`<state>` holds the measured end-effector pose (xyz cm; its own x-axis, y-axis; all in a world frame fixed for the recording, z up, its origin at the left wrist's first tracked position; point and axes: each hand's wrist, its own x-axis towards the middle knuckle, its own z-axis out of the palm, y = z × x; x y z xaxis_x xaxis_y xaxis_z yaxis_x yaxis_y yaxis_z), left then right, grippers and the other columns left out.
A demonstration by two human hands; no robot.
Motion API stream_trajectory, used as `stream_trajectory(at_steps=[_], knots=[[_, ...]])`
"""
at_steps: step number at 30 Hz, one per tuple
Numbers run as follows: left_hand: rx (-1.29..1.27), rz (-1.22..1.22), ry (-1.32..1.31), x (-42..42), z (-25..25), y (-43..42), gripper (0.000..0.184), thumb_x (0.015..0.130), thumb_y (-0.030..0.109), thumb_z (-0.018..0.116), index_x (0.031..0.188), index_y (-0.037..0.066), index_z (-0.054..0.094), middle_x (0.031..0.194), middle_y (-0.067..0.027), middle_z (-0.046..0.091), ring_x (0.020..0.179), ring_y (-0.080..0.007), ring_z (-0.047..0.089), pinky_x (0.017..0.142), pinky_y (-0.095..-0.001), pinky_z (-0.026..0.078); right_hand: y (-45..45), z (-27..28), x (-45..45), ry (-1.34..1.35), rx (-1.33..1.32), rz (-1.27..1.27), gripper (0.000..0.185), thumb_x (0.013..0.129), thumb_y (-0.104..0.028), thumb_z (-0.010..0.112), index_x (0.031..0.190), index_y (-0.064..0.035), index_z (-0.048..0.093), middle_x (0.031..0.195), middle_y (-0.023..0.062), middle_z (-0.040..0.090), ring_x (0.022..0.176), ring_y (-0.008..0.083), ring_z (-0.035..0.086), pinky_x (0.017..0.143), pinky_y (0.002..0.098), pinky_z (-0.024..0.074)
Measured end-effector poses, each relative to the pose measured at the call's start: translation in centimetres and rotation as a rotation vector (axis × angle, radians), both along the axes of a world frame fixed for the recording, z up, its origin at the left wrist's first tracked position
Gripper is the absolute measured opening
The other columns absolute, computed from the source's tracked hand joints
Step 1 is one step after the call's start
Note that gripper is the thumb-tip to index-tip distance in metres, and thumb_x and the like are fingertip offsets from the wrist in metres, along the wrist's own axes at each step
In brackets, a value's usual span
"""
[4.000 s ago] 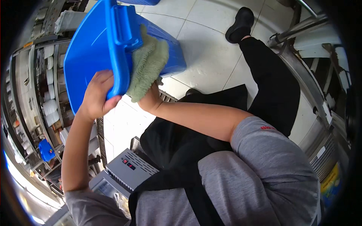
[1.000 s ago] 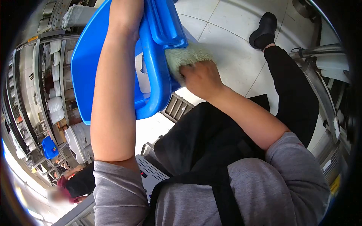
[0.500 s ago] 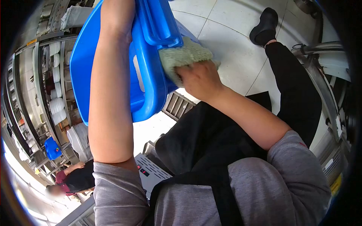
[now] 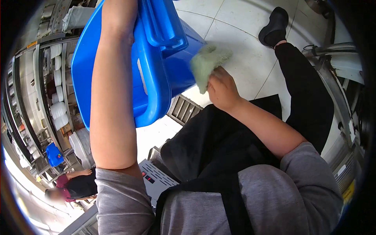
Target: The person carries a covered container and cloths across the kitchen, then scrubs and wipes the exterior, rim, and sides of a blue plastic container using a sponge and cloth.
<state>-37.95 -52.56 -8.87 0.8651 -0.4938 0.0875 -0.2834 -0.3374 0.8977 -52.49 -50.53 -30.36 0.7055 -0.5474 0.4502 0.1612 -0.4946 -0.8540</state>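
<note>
A large blue bin [image 4: 156, 90] is tilted on its side, with its opening facing left. My left hand [image 4: 120, 15] reaches over its rim at the top edge; only the wrist and back of the hand show, and the fingers are out of sight. My right hand [image 4: 223, 87] is closed on a green cloth [image 4: 207, 62]. Hand and cloth are just right of the bin's outer side, apart from it, and the cloth hangs slightly blurred over the tiles.
Metal shelves [image 4: 40, 94] with stacked white dishes stand at the left. A co-worker [image 4: 76, 184] is at the lower left. A floor grate [image 4: 184, 109] lies below the bin, near a grey machine [image 4: 158, 180]. A metal frame [image 4: 333, 86] runs down the right.
My left hand has shifted from the bin's near rim to farther up and over it. The cloth, pressed against the bin's side half a second ago, has come away to the right.
</note>
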Motion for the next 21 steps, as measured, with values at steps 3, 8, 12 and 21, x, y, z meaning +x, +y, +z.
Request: stream_trajectory(at_steps=[3,8,12,21], knots=[[-0.037,-0.094,0.002,0.9,-0.8,0.7,0.056,0.097,0.046,0.04,0.131,0.002,0.048,0.112,-0.0109,0.061,0.089,-0.0145,0.061,0.078,-0.0246,0.048,0.3,2.3,1.0,-0.137,-0.179,0.044,0.022,0.074,-0.007,0.059,0.096,-0.0089,0.065,0.092,0.0107,0.063,0.089,0.034,0.059,0.077,0.0443,0.0475],[-0.104,-0.171,-0.042,1.5,-1.4,0.9,0.056,0.097,0.046,0.04,0.13,0.002,0.048,0.11,-0.0109,0.062,0.088,-0.0146,0.062,0.078,-0.0246,0.049,0.4,2.9,2.7,-0.083,-0.238,-0.02,0.013,0.069,-0.005,0.061,0.081,-0.0062,0.066,0.086,0.0147,0.063,0.08,0.0352,0.061,0.068,0.0452,0.0492],[-0.065,-0.127,-0.043,0.9,-0.9,0.5,0.057,0.097,0.046,0.039,0.13,0.001,0.049,0.111,-0.0117,0.062,0.089,-0.0151,0.062,0.079,-0.0246,0.049,0.4,3.0,3.1,-0.106,-0.245,-0.029,0.024,0.071,-0.011,0.063,0.094,-0.014,0.071,0.093,0.009,0.065,0.086,0.0295,0.063,0.075,0.0413,0.0512],[-0.009,-0.075,-0.099,-0.1,-0.4,0.5,0.058,0.096,0.048,0.04,0.128,0.002,0.051,0.117,-0.0123,0.059,0.098,-0.0163,0.059,0.085,-0.0264,0.045,2.3,3.6,0.8,-0.11,0.117,0.141,0.026,0.078,-0.01,0.058,0.103,-0.0059,0.062,0.118,0.0224,0.044,0.113,0.0419,0.041,0.092,0.0462,0.0343]])
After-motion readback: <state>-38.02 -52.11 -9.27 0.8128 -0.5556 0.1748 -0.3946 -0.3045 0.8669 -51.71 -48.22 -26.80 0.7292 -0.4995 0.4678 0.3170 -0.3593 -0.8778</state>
